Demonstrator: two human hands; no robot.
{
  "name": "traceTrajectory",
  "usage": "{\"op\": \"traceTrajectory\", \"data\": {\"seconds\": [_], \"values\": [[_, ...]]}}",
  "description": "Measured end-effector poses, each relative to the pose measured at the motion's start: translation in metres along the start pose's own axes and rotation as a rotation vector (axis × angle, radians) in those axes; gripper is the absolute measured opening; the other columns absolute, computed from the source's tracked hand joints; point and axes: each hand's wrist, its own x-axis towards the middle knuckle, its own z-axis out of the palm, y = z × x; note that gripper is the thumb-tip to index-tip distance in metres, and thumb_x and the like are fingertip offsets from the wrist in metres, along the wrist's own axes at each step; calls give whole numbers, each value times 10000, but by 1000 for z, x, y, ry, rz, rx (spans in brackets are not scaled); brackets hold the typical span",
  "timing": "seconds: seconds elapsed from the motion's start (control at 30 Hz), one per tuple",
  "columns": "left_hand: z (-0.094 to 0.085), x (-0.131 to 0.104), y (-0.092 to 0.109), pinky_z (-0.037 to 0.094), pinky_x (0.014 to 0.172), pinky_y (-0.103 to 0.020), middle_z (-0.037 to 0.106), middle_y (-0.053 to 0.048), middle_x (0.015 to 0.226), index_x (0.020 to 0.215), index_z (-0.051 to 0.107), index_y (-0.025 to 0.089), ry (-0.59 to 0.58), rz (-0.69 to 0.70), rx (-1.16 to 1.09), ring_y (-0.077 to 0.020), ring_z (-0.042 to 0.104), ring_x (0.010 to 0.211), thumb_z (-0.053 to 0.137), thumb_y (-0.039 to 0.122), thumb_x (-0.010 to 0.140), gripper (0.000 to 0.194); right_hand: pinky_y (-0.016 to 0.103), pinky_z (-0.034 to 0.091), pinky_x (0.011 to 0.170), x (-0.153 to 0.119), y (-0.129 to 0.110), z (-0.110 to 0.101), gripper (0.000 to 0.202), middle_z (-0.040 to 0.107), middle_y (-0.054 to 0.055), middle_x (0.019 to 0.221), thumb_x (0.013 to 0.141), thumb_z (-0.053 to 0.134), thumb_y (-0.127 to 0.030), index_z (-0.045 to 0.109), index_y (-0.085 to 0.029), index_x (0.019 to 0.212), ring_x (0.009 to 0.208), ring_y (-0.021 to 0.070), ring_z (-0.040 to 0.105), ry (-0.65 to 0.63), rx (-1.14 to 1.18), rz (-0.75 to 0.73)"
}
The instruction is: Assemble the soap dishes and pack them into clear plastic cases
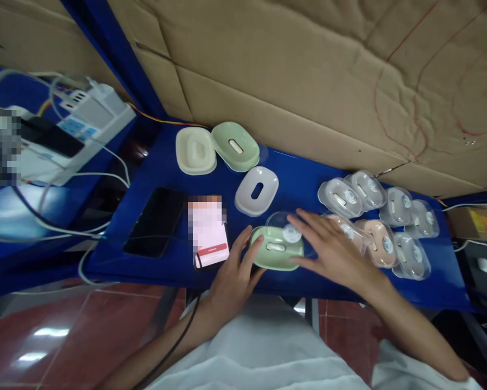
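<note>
A green oval dish [276, 260] with a pale slot piece at its centre lies near the table's front edge. My left hand [235, 271] grips its left side, thumb and fingers on the rim. Over its upper right, my right hand [328, 249] holds a clear lid [279, 219] with a round sticker, tilted against the dish. Behind are a white dish [263, 187] with a dark slot, a green dish [241, 143] and a cream dish [195, 149]. Several clear-lidded dishes [395, 206], grey and peach, stand to the right.
A lit phone [210, 238] and a dark phone [156, 222] lie left of my hands on the blue table [308, 169]. Power strips [105, 124] with cables are at the far left. Cardboard [287, 81] stands behind; a small box [476, 223] is at right.
</note>
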Motion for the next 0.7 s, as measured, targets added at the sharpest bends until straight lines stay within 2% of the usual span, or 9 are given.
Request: {"op": "traceTrajectory", "data": {"seconds": [0.1,0.23,0.37,0.5,0.7], "values": [[1,0,2,540,1178,-527,441,-238,1650,1673,255,229,5,14,-4,-352,497,1530,654,146,1008,779,631,512,1163,-15,-24,24,857,454,182,1679,1005,674,-529,265,-272,1713,1493,395,517,-15,14,-48],[1,-1,2,547,1170,-522,436,-227,1651,1686,223,256,-21,28,-8,-339,489,1537,604,113,1019,781,637,514,1153,-16,-35,43,825,437,193,1685,1020,647,-519,276,-267,1713,1491,416,499,48,-26,-54],[0,-2,1,547,1172,-510,433,-216,1649,1694,217,263,-38,13,-3,-334,491,1535,590,95,1014,793,600,490,1187,-16,-32,54,785,421,182,1686,1020,659,-483,327,-264,1696,1499,398,468,101,20,-80],[1,-1,1,545,1175,-493,442,-195,1648,1692,252,280,-47,22,-21,-319,498,1529,569,84,1020,769,602,462,1207,-15,-23,61,810,395,163,1688,1014,669,-503,295,-306,1705,1509,376,442,127,95,-67],[-1,3,2,485,1230,-508,357,-176,1716,1701,227,303,-92,19,-32,-314,403,1593,544,95,1039,763,592,466,1192,-11,-18,61,867,443,143,1637,974,707,-571,287,-358,1703,1458,363,484,116,144,-26]]}}
